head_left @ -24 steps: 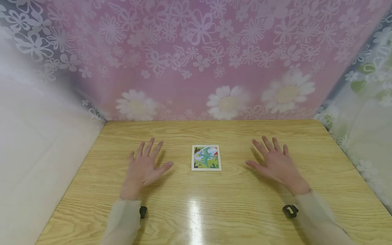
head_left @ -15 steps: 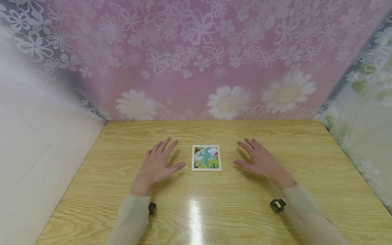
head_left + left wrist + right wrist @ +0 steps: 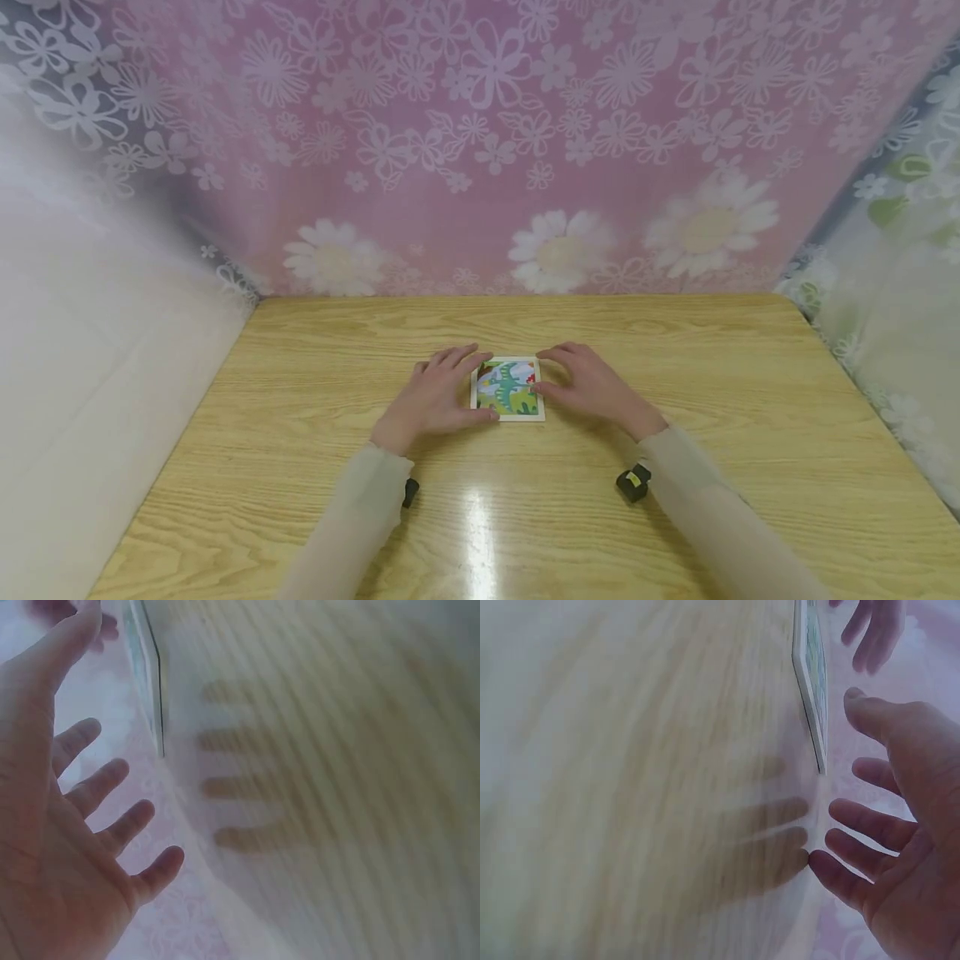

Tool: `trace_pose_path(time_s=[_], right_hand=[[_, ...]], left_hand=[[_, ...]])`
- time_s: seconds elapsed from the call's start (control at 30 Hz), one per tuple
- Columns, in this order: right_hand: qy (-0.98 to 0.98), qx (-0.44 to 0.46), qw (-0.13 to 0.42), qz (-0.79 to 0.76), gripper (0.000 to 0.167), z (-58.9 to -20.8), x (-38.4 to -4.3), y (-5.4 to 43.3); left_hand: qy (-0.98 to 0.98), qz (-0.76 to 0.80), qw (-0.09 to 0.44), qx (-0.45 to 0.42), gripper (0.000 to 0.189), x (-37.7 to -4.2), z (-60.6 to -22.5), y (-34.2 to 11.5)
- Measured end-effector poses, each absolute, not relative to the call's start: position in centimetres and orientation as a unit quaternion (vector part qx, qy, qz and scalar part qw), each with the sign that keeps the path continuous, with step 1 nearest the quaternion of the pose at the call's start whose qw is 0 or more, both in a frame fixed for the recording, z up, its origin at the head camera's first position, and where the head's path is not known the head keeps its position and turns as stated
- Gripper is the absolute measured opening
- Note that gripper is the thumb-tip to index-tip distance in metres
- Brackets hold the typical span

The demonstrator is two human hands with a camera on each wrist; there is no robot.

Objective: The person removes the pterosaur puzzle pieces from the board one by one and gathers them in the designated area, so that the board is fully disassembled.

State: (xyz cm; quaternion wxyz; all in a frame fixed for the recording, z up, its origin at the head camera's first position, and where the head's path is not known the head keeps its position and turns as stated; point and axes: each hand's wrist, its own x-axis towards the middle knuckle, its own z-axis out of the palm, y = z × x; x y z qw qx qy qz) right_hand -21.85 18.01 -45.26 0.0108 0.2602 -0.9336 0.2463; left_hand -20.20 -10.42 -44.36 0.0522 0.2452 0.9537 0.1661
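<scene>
A small flat picture board (image 3: pixel 513 390) with a pale border and a green winged dinosaur lies on the table. My left hand (image 3: pixel 431 398) is over its left side, thumb by the near edge and fingers around the far left corner. At the right side is my right hand (image 3: pixel 600 390), thumb and index finger by the edge. In the left wrist view the left fingers (image 3: pixel 112 784) are spread and loosely bent, with shadows on the wood. The right wrist view shows a gap between the right fingers (image 3: pixel 870 825) and the board. Neither hand grips it.
The wood-grain table (image 3: pixel 262 467) runs back to a pink flowered curtain (image 3: pixel 420 133). Pale cloth (image 3: pixel 90 375) hangs at the left and flowered cloth (image 3: pixel 885 292) at the right. Each wrist carries a small black device (image 3: pixel 633 482). Light glares off the table's near middle.
Both hands have moved inward from the two sides and now frame the picture board, their fingers less widely spread. The board stays in place on the table.
</scene>
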Motion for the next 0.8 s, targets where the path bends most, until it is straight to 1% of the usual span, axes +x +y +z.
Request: trace_pose_path(time_s=[0.2,0.47,0.8], right_hand=[[-0.941,0.244,-0.015,0.234,0.052,-45.4,-22.5,17.0],[-0.952,0.215,-0.032,0.217,0.045,-45.4,-22.8,16.1],[-0.945,0.202,-0.06,0.25,0.03,-45.4,-24.2,15.9]], left_hand=[[0.953,0.151,0.084,0.25,0.092,-20.7,-44.8,-9.7],[0.957,0.132,0.083,0.245,0.089,-21.0,-45.1,-9.4],[0.959,0.128,0.09,0.235,0.087,-21.2,-44.8,-9.3]])
